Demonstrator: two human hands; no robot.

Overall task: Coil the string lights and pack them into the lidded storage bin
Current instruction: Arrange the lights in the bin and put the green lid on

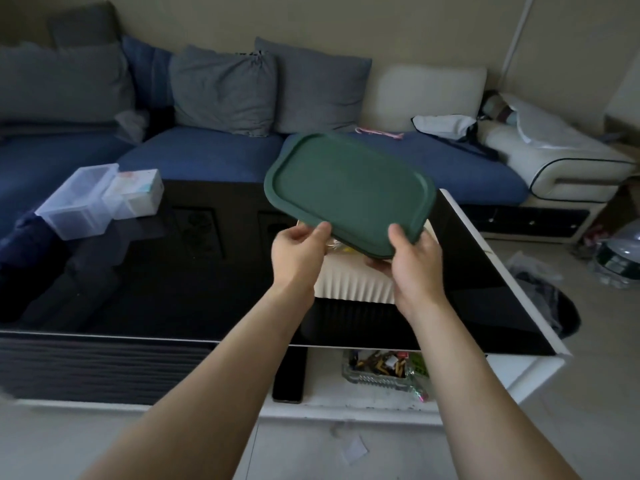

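A dark green rectangular lid (349,190) is held tilted in the air above a cream ribbed storage bin (353,284) on the black glossy table (173,278). My left hand (299,249) grips the lid's near left edge, thumb on top. My right hand (414,259) grips its near right corner the same way. Under the lid, a small bit of clear and yellow material (341,247) shows inside the bin; most of the bin's inside is hidden by the lid and hands.
Clear plastic boxes (78,204) and a white box (136,194) stand at the table's far left. A blue sofa with grey cushions (221,88) lies behind. A glass tray of small items (381,370) sits on the shelf below. A black bag (550,303) lies on the floor at right.
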